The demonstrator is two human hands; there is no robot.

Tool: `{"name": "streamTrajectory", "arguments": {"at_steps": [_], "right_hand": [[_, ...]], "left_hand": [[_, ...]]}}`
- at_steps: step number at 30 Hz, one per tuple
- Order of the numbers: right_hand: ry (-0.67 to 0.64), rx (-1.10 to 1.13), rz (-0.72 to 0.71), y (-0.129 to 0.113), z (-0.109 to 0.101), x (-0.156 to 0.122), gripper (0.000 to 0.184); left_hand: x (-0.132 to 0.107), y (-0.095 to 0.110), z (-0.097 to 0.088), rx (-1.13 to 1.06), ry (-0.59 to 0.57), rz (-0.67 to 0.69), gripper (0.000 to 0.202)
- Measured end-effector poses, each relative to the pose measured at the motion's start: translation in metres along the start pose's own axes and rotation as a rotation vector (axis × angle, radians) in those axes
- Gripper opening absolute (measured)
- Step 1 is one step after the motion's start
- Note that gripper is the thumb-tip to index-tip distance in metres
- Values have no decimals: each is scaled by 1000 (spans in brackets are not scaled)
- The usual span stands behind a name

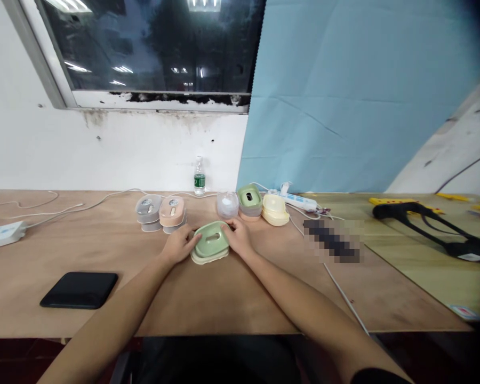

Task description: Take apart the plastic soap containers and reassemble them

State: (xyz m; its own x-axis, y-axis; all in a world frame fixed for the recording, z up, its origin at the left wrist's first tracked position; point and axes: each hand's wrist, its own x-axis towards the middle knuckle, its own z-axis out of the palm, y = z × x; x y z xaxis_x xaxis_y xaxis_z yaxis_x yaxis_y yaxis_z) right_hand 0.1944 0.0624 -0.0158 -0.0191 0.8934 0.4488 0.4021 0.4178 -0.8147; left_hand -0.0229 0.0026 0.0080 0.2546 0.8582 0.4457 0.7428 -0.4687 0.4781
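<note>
A green rounded plastic lid [206,246] with a long slot in its middle is held between my two hands, tilted toward me. Directly under it shows the rim of a pale cream plastic piece [202,260]; whether the two touch is hard to tell. My left hand [178,245] is closed on the lid's left edge, thumb on top. On the opposite edge, my right hand [239,239] pinches it, with its fingers partly hidden. Just behind my left hand stand a pink box [172,214] and a grey box [148,208], each on another piece.
Behind my right hand are a translucent container [227,205], a green-topped stack [249,209] and yellow containers [275,211]. A water bottle [199,178] stands by the wall. A black flat case [79,290] lies front left. Power strips [298,201] and cables run along the back.
</note>
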Motion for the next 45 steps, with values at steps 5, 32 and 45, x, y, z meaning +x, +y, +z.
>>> {"name": "streamTrajectory", "arguments": {"at_steps": [5, 32, 45], "right_hand": [[-78, -98, 47, 12, 3, 3, 17], [-176, -176, 157, 22, -1, 12, 18], [-255, -151, 56, 28, -8, 14, 34]], "left_hand": [[1, -5, 3, 17, -33, -82, 42], [-3, -14, 2, -88, -287, 21, 111], [-1, -11, -5, -214, -363, 26, 92]]}}
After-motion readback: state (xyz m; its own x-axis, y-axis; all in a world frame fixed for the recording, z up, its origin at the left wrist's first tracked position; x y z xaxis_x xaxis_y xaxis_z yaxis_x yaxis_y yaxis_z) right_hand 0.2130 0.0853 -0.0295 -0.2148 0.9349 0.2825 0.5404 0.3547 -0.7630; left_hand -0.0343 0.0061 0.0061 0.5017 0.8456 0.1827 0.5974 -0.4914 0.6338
